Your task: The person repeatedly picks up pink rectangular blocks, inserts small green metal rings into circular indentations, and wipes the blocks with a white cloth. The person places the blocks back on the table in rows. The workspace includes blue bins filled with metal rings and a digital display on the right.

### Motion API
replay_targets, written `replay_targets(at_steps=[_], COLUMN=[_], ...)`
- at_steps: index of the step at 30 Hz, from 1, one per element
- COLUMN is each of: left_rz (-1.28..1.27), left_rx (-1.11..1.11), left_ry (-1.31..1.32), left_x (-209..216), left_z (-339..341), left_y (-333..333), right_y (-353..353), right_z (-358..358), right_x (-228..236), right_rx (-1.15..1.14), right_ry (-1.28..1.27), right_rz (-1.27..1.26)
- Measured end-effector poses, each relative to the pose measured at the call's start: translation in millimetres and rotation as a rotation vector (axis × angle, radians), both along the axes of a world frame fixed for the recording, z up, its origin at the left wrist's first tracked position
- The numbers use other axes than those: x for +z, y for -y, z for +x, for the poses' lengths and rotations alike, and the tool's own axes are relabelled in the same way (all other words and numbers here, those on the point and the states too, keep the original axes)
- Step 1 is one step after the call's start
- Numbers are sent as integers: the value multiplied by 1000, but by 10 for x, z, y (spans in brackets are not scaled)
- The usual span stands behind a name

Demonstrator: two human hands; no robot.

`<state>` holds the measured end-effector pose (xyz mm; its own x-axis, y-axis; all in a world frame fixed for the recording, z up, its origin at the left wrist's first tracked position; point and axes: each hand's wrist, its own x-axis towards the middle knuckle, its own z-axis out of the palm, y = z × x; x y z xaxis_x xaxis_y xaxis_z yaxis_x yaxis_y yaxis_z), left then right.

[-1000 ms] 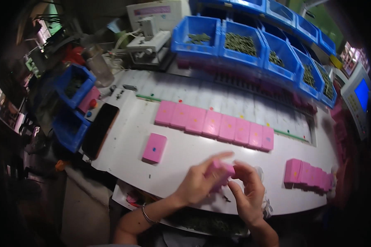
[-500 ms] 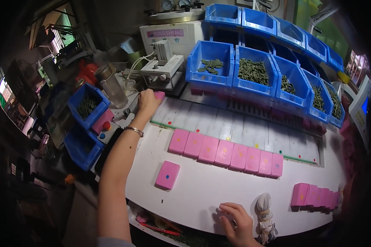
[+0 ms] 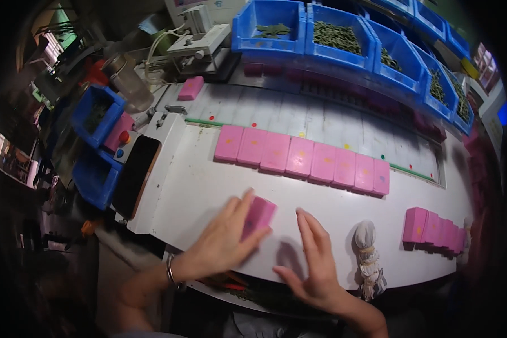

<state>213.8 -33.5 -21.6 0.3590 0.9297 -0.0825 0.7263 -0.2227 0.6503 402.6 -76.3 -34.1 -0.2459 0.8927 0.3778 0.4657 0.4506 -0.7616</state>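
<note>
My left hand (image 3: 222, 236) lies around a pink rectangular block (image 3: 262, 214) near the table's front edge. Its fingers are on the far left side of the block and its thumb is at the near right corner, partly covering a dark blue dot. To the right, my right hand (image 3: 315, 259) is held above the table, thumb and fingers spread, with nothing in it. Beyond both hands stretches a row of pink blocks (image 3: 276, 152) with small coloured dots. Another pink block (image 3: 191, 88) rests at the far left, by a white clamp device (image 3: 200, 48).
Blue bins (image 3: 341, 42) of green pieces stand along the back, over a white slatted panel (image 3: 321, 121). A cloth-wrapped bundle (image 3: 368, 259) lies right of my right hand, more pink blocks (image 3: 434, 230) beyond it. At left are a phone (image 3: 136, 177) and a red button (image 3: 124, 137).
My left hand has left the far pink block and come back to the near one, which has shifted right and nearer. My right hand has moved farther from me. The view has tilted down.
</note>
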Motion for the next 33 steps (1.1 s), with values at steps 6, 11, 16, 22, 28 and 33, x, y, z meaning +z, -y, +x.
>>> replay_targets(at_steps=[6, 11, 16, 22, 28, 33], left_rz=[-662, -906, -974, -820, -724, -765], left_rx=[21, 263, 446, 133, 72, 145], left_ry=[828, 1143, 1343, 1096, 950, 977], left_x=[-32, -163, -197, -100, -133, -96], left_z=[559, 834, 931, 936, 934, 964], left_y=[316, 451, 314, 494, 570, 542], right_y=[67, 307, 515, 255, 117, 175], right_z=[63, 189, 303, 396, 468, 538], right_x=[-20, -40, -20, 134, 87, 156], right_rx=[-80, -378, 28, -268, -272, -197], right_ry=[95, 230, 147, -295, -275, -596], right_rz=[218, 438, 406, -93, -276, -536])
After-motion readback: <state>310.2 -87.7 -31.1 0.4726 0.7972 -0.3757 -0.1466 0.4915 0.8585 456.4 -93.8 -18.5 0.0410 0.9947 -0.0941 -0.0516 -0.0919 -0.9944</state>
